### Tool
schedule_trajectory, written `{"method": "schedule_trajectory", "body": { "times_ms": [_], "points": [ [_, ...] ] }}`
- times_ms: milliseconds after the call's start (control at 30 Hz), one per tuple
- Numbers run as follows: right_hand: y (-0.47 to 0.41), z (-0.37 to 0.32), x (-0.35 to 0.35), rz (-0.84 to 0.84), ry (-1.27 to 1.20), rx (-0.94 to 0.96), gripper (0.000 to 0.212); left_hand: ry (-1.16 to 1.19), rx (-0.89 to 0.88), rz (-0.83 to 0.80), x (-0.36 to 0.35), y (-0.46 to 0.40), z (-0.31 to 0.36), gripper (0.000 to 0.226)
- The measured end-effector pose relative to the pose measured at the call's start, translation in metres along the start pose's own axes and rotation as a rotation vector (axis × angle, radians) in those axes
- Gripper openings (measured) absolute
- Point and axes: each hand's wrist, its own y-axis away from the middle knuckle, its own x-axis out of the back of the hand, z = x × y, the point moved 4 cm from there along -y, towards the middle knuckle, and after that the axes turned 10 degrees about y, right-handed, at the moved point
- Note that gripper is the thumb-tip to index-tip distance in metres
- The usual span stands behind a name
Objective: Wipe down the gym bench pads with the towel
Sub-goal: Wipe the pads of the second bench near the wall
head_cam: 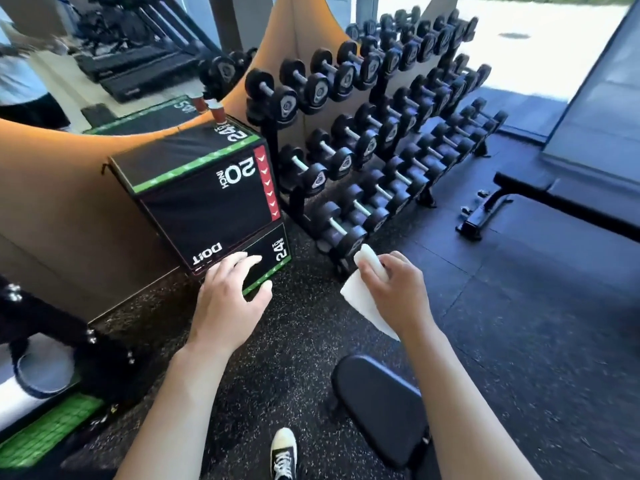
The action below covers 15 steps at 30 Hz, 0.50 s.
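A white towel (363, 296) hangs from my right hand (398, 292), which is shut on it above the floor at mid-frame. My left hand (230, 296) is held out beside it, fingers apart and holding nothing, in front of the plyo box. A black bench pad (381, 407) lies low in the view, below my right forearm. A second black bench (568, 199) stands at the right, with its frame foot on the floor.
A black plyo box (201, 192) with green and red trim stands left of centre against a tan wall. A three-tier dumbbell rack (381, 133) runs back from centre. Speckled rubber flooring (519, 323) spreads right. My black sneaker (283, 455) shows at the bottom edge.
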Motion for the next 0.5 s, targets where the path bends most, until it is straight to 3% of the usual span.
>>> {"method": "schedule_trajectory", "body": {
  "times_ms": [233, 500],
  "points": [
    [-0.086, -0.045, -0.062, 0.035, 0.091, -0.031, 0.043, 0.107, -0.103, -0.042, 0.009, -0.133, -0.057, 0.044],
    [-0.138, -0.052, -0.066, 0.178, 0.098, -0.159, 0.045, 0.139, -0.221, -0.165, -0.005, -0.235, -0.058, 0.053]
  ]
}}
